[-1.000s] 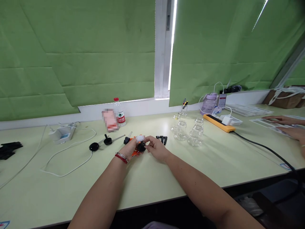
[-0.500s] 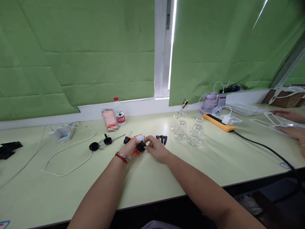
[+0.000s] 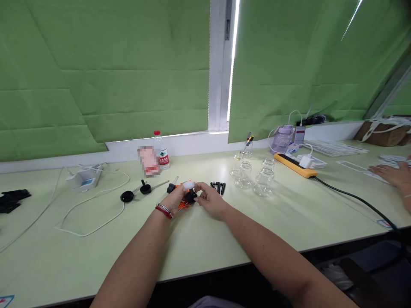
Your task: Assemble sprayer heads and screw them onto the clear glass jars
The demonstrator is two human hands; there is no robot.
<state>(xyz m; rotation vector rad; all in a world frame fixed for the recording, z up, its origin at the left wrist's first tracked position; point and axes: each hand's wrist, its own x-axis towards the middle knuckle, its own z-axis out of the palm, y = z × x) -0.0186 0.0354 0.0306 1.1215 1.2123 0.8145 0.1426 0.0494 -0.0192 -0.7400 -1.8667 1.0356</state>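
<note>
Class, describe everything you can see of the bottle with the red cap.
The bottle is clear, apparently plastic, with a red cap on and a red-and-white label bearing a dark green mark. It stands at the back of the pale table, before the white wall. A pink, pixelated item overlaps its left side; whether they touch is unclear, as is the fill level. No hand touches it.

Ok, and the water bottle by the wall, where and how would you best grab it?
I'd probably take the water bottle just below its red cap, coming from the right: it stands upright, and the blurred pink item overlaps its lower left.
</note>
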